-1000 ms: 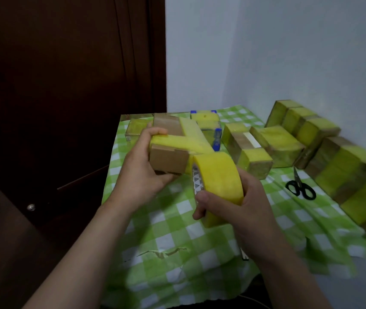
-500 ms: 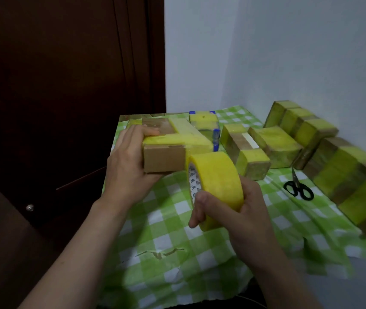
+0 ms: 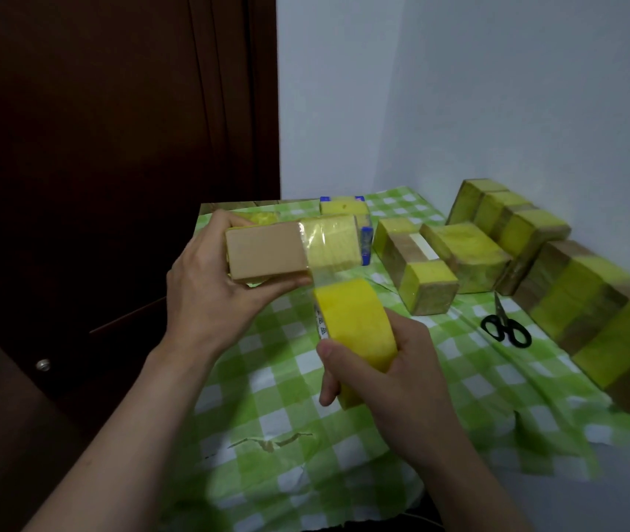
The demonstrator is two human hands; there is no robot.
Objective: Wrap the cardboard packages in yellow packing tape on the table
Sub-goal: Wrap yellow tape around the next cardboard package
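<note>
My left hand (image 3: 210, 289) grips a brown cardboard package (image 3: 267, 251) above the table, thumb underneath and fingers behind it. A band of yellow tape (image 3: 334, 243) covers the package's right end. A clear stretch of tape runs down from it to the yellow tape roll (image 3: 355, 324), which my right hand (image 3: 386, 378) holds just below and to the right of the package.
A green checked cloth (image 3: 298, 382) covers the table. Several taped packages (image 3: 467, 251) lie at the back and along the right wall (image 3: 593, 305). Black scissors (image 3: 505, 328) lie on the cloth at the right. A dark wooden door stands at the left.
The left hand has turned the package so its bare brown face points toward me. The roll has dropped lower, pulling out a short stretch of tape.
</note>
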